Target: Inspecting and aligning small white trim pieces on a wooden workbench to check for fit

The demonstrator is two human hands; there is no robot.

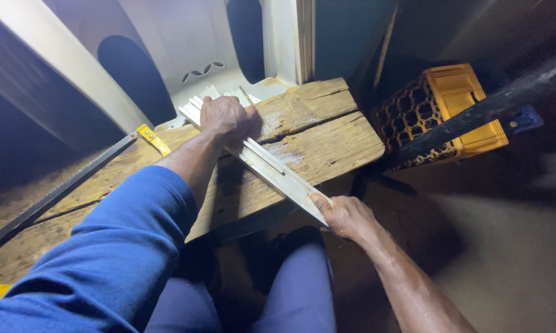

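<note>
**Handling the White Strip Bundle on the Plank Bench**

Head view. Where the bundle of white strips (262, 161) crosses the wooden bench (327, 139), it lies diagonally, its upper end near the white moulded panel (185, 43) and its lower end projecting past the bench's front edge. The left hand (227, 117) presses down on the upper part of the bundle, fingers curled over it, pinning it to the planks. The right hand (345, 216) grips the overhanging lower end, thumb on top and fingers wrapped beneath.

Handling judgement: the strips look thin, narrow and long, so they are probably light and fairly stiff along their length, but liable to flex or spring at the unsupported end. Their smooth white faces may slide on one another; holding them as one stack, clamped near the bench and supported at the free tip, as both hands do now, appears sound. The cut ends could be sharp.

A hacksaw (62, 185) with a yellow fitting lies on the bench to the left, apart from both hands.

Packages and markings: a yellow open-lattice plastic crate (457, 105) lies tipped on the floor at right, beneath a dark bar (494, 108). No label or sign can be made out on it.
</note>
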